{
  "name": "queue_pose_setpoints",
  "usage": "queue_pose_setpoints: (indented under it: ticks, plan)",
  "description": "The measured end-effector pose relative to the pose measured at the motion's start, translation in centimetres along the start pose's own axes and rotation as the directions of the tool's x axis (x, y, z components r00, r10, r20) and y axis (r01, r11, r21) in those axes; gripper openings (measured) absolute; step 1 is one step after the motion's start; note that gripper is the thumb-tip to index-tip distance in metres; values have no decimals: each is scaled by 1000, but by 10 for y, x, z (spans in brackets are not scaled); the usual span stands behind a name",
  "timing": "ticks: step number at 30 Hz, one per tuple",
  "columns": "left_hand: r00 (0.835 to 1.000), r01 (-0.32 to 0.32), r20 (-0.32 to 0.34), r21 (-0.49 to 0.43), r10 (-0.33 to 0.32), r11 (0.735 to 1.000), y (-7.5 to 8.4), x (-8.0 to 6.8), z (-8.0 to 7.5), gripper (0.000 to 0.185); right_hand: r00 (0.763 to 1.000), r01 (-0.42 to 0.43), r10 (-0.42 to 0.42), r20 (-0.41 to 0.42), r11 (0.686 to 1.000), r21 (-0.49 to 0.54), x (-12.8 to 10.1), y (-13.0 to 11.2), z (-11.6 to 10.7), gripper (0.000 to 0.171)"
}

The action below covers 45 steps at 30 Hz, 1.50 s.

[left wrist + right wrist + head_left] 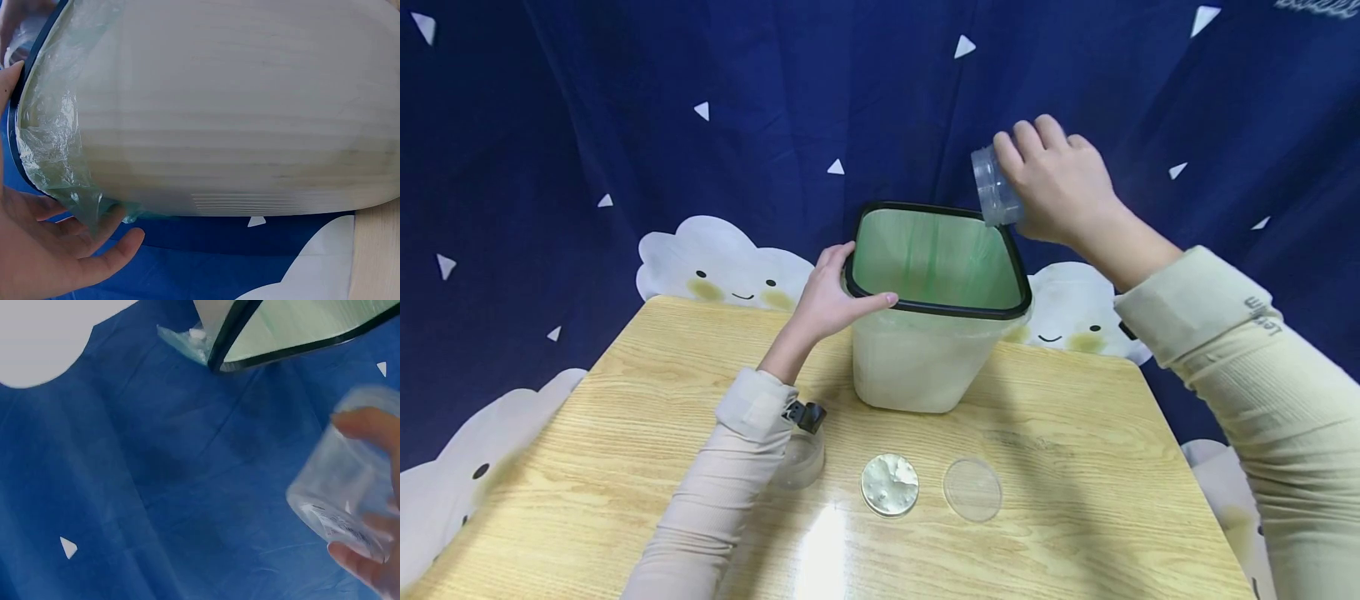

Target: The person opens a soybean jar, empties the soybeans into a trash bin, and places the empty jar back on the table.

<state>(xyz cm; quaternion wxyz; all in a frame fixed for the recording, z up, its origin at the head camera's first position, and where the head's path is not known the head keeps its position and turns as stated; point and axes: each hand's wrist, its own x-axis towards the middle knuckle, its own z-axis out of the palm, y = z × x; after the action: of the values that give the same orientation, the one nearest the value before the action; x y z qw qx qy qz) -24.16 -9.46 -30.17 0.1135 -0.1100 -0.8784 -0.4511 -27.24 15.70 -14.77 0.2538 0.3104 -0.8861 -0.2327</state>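
Dark blue cloth [775,100], printed with white triangles and smiling clouds, is hung behind a light wooden table [625,417]. A pale plastic bin [917,367] with a black rim is stood towards the far edge of the table, and a green liner [940,254] is seen inside it.

The left hand [831,296] is placed on the bin's near left rim. Its thumb is laid over the rim's edge and its fingers are curled round the outside of the corner, so the rim is gripped. In the left wrist view the bin wall and the crumpled liner edge [56,156] are seen close up, with the fingers lying just below them.

The right hand [1060,187] is raised above the bin's far right corner. A small clear jar [992,187] is held in it, wrapped by the fingers and thumb. The jar is tipped sideways, with its open mouth turned towards the bin. In the right wrist view the jar [350,500] is seen apart from the bin rim [275,344], and a label is visible on its wall.

On the near part of the table two round items are laid side by side: a dish of white material [890,485] and a clear lid [973,489], near each other but not touching. Another clear container [801,457] is partly hidden by the left sleeve.
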Motion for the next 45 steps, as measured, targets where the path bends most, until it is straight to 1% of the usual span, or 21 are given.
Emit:
queue_pose_setpoints:
  ticks: [2, 6, 7, 10, 12, 15, 18, 20, 22, 25, 28, 30, 33, 37, 40, 42, 45]
  plan:
    - [1000, -3, 1, 0, 3, 1000, 0, 0, 0, 98, 1000, 19, -19, 7, 1000, -15, -1, -1, 1, 83]
    - [1000, -10, -6, 0, 10, 1000, 0, 0, -1, 97, 993, 114, -112, 31, 993, -43, -3, -1, 3, 79]
    - [1000, -12, -7, 0, 12, 1000, 0, 0, -1, 97, 993, 116, -115, 25, 992, -43, -4, -1, 3, 78]
    - [1000, -13, -7, -3, 13, 1000, 0, 0, -2, 98, 997, 80, -80, 4, 996, -28, -4, 0, 2, 80]
    - [1000, -13, -7, -5, 13, 1000, 0, 0, -2, 98, 998, 62, -62, 3, 998, -15, -5, 1, 2, 82]
    - [1000, -11, -7, -12, 11, 1000, -1, 0, -2, 97, 995, 75, -75, 62, 997, 2, -6, 0, 3, 82]
    - [1000, -9, -1, -13, 9, 1000, -1, 0, -3, 97, 990, 101, -102, 100, 995, 14, -7, -1, 4, 80]
    - [1000, -7, 3, -13, 7, 1000, -1, 0, -2, 97, 989, 102, -103, 105, 995, 13, -8, -2, 4, 80]
    - [1000, -6, 6, -15, 6, 1000, -1, 1, -2, 97, 992, 94, -95, 84, 995, 19, -8, -1, 3, 80]
    - [1000, -6, 4, -17, 6, 1000, -1, 1, -1, 97, 995, 61, -65, 76, 997, 54, -11, -1, 2, 82]
    - [1000, -11, -1, -17, 11, 1000, -3, 2, -2, 97, 995, -3, -10, 95, 990, 138, -15, 0, 0, 86]
    - [1000, -15, -7, -14, 15, 1000, -4, 3, -2, 97, 994, -54, 33, 106, 977, 205, -19, 0, 0, 90]
    - [1000, -20, -11, -13, 20, 1000, -5, 4, -3, 96, 990, -115, 84, 111, 945, 306, -26, -1, -1, 93]
    - [1000, -20, -7, -20, 20, 1000, -7, 4, -3, 95, 991, -134, 120, 62, 909, 394, -37, -1, -1, 92]
    - [1000, -15, -4, -22, 15, 1000, -8, 5, -2, 95, 988, -151, 149, 40, 881, 448, -44, 0, 0, 90]
    - [1000, -16, -5, -24, 16, 1000, -9, 5, -2, 95, 984, -170, 174, 38, 854, 493, -49, 0, 0, 87]
    - [1000, -24, -9, -24, 24, 999, -9, 5, -1, 95, 976, -197, 214, 37, 799, 568, -58, 0, 0, 86]
